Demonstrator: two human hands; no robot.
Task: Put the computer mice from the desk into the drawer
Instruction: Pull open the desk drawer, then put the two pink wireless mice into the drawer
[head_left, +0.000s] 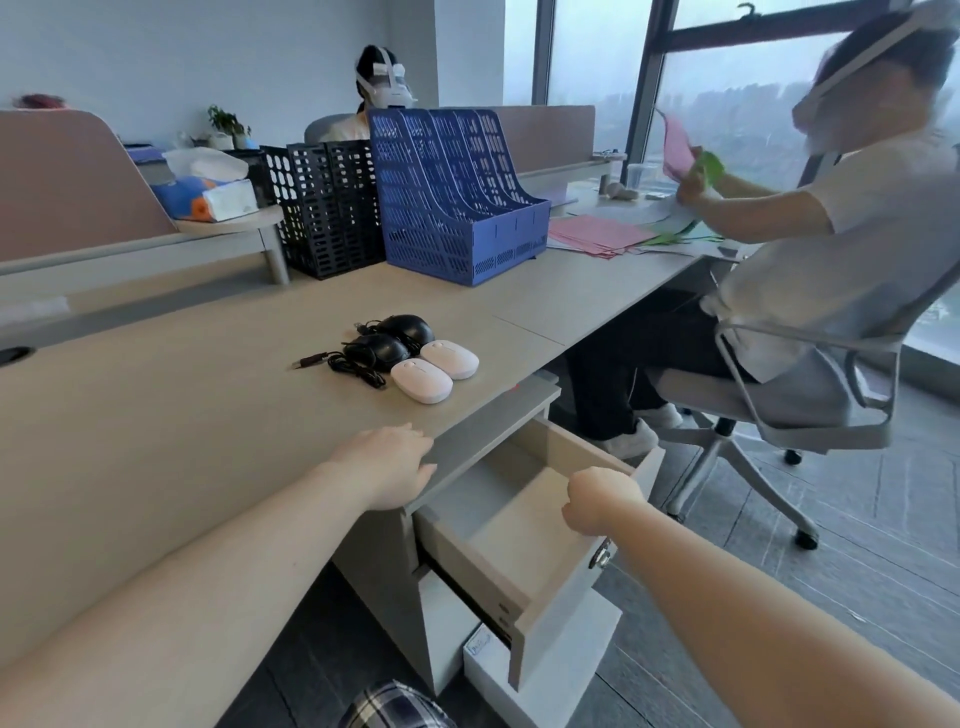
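Mice (415, 358) sit on the desk (182, 415), up past the flat, open left hand (389, 467), the nearer one. Right hand (602, 499) is curled on the open drawer (519, 535).

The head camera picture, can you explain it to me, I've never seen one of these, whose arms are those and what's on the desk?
There is no machine here. A person wears a camera on the head, so you look down along their own two bare arms. The left hand rests flat on the desk edge, holding nothing. The right hand is closed on the front edge of the open drawer, which looks empty. On the desk lie four computer mice in a cluster: two white mice in front, two black corded mice behind. Further back stand a blue file rack and a black one. Two other people sit nearby.
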